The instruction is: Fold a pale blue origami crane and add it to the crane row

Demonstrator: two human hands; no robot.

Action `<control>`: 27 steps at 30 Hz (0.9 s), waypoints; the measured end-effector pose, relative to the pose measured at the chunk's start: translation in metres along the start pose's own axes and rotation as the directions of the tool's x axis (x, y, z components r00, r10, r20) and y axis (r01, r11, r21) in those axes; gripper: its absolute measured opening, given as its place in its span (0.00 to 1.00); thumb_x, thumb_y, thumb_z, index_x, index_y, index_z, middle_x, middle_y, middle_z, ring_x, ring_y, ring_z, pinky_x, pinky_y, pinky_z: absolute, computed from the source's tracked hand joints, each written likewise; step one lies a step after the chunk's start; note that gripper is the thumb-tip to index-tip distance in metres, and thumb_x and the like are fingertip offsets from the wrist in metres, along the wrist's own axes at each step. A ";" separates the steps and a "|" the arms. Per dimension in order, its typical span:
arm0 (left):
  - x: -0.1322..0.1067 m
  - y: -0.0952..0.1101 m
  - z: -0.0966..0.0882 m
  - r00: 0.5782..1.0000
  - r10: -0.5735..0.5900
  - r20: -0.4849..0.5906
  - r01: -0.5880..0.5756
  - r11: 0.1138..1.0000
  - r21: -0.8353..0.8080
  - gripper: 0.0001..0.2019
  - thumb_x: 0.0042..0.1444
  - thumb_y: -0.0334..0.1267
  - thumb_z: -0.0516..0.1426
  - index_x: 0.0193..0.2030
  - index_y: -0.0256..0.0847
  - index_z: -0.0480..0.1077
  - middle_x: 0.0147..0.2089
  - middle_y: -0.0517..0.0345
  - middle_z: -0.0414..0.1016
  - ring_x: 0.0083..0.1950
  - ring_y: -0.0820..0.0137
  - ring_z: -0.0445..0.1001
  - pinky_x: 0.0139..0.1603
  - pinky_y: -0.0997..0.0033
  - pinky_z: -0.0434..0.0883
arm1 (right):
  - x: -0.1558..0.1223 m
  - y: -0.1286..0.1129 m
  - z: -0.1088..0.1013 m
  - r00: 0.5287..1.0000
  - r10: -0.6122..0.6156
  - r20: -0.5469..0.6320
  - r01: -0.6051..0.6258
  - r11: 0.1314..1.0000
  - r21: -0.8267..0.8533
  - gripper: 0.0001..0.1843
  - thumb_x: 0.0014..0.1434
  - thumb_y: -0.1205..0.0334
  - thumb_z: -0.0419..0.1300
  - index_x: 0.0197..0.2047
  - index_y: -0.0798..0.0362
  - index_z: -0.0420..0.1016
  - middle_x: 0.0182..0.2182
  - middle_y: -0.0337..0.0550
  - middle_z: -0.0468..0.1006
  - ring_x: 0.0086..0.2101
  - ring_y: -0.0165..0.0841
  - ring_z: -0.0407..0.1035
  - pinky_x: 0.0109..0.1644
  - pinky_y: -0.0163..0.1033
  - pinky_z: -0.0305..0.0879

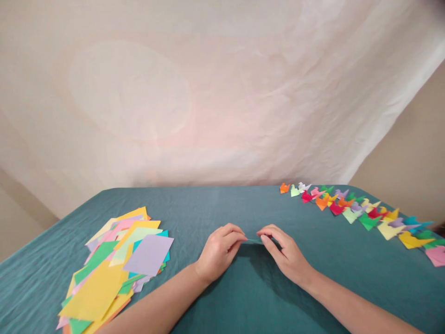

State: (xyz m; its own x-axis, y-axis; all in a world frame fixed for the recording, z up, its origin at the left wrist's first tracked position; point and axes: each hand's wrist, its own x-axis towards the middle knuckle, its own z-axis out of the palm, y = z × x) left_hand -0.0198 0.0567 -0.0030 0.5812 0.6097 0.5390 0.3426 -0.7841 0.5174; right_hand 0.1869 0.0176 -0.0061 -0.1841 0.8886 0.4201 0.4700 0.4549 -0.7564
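Between my two hands, a small piece of folded paper [254, 240] is held just above the table, seen nearly edge-on as a thin bluish-green strip. My left hand [222, 248] pinches its left end between thumb and fingers. At the other end, my right hand [283, 250] grips the paper with thumb and forefinger. Most of the paper's shape is hidden by the fingers and the low angle, so its fold cannot be made out.
A loose pile of coloured paper squares [93, 287] lies on the left, a lilac square [149, 255] on top. Several folded paper birds [369, 221] stand in rows along the right side. A dark green cloth [212, 204] covers the table; a pale sheet [222, 93] hangs behind.
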 end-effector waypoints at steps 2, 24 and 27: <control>0.000 -0.001 0.001 1.000 -0.006 -0.001 0.006 1.000 0.006 0.09 0.61 0.31 0.50 0.41 0.41 0.70 0.42 0.55 0.71 0.43 0.71 0.69 0.46 0.72 0.67 | 0.001 0.001 0.001 1.000 0.009 -0.004 -0.009 1.000 -0.001 0.09 0.64 0.62 0.48 0.39 0.52 0.69 0.36 0.43 0.71 0.39 0.32 0.66 0.45 0.37 0.62; 0.000 -0.002 0.000 0.999 0.032 -0.011 -0.029 0.979 0.200 0.10 0.60 0.33 0.52 0.46 0.46 0.70 0.49 0.54 0.69 0.50 0.67 0.66 0.50 0.64 0.63 | 0.003 0.005 0.002 0.993 0.119 0.014 -0.118 0.992 -0.042 0.10 0.60 0.61 0.51 0.33 0.53 0.72 0.29 0.40 0.71 0.29 0.30 0.65 0.33 0.35 0.61; 0.001 0.003 -0.003 0.996 0.081 0.030 -0.087 0.960 0.265 0.10 0.58 0.34 0.54 0.46 0.45 0.70 0.48 0.54 0.69 0.49 0.65 0.65 0.49 0.63 0.62 | 0.003 0.005 0.002 0.992 0.124 -0.007 -0.124 0.991 -0.056 0.11 0.60 0.59 0.51 0.32 0.52 0.72 0.27 0.39 0.71 0.27 0.30 0.65 0.31 0.35 0.60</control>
State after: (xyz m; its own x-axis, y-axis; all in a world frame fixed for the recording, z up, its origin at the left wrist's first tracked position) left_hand -0.0201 0.0552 0.0012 0.6293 0.5400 0.5589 0.4741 -0.8366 0.2745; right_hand 0.1871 0.0231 -0.0099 -0.1187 0.9377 0.3264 0.5367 0.3372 -0.7734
